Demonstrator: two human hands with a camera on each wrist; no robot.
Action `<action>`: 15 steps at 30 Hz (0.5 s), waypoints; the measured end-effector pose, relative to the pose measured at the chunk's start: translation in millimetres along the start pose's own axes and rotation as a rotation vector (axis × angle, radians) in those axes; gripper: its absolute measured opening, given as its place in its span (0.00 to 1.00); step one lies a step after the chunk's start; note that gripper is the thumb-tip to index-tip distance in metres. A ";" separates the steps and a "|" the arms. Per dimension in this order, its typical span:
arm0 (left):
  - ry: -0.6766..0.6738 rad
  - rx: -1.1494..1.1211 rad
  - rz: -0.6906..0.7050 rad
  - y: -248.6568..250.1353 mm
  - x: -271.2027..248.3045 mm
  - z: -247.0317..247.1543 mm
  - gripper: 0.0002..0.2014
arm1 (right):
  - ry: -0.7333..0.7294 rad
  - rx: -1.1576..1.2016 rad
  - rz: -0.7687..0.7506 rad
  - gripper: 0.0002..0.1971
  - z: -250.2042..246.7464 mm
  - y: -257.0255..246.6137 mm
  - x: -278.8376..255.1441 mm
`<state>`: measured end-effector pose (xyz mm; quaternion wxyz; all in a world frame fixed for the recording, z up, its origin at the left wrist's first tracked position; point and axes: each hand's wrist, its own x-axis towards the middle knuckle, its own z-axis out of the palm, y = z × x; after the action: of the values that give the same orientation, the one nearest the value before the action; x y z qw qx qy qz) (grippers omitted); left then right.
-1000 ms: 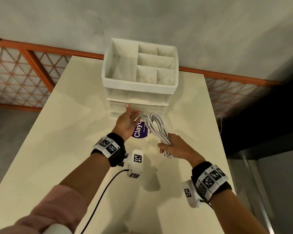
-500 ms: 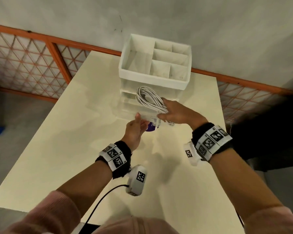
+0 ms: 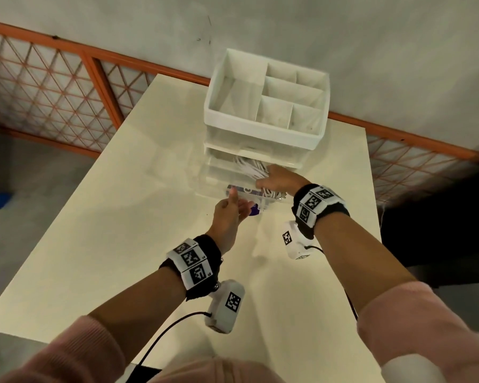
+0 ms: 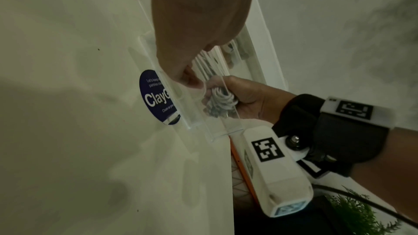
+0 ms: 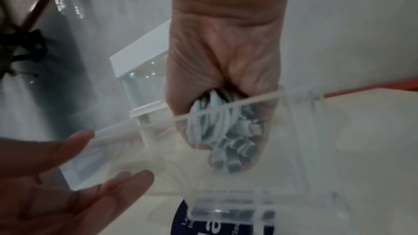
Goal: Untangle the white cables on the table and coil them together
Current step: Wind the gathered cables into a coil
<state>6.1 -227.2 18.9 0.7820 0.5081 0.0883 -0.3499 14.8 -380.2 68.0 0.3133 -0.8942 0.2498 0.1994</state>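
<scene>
The white cables are wound into one bundle [image 3: 249, 168] [image 4: 222, 99] [image 5: 214, 122]. My right hand [image 3: 277, 181] [image 5: 226, 60] grips the bundle in its fist and holds it inside the pulled-out clear drawer [image 3: 213, 178] [image 5: 305, 149] at the bottom of a white desk organizer [image 3: 266, 134]. The plug ends stick out below the fist. My left hand [image 3: 230, 214] [image 5: 56, 167] is at the drawer's front wall. Its thumb is on the rim and its fingers are under the front edge.
The organizer stands at the far side of a cream table [image 3: 122, 217], its top tray split into compartments. A purple round sticker [image 3: 253, 211] [image 4: 153, 96] lies on the table under the drawer. An orange mesh railing [image 3: 100, 73] runs behind the table.
My right hand carried the cable bundle from above the table forward and down into the drawer. My left hand went from open beside the organizer to holding the drawer front.
</scene>
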 end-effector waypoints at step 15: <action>-0.022 -0.007 -0.018 3.9 -5.6 1.1 0.20 | 0.230 -0.092 0.238 0.55 32.6 -6.8 5.5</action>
<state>4.1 -224.7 25.1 0.7815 0.5006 0.0856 -0.3624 16.5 -355.9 44.6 0.2158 -0.8885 0.3788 0.1429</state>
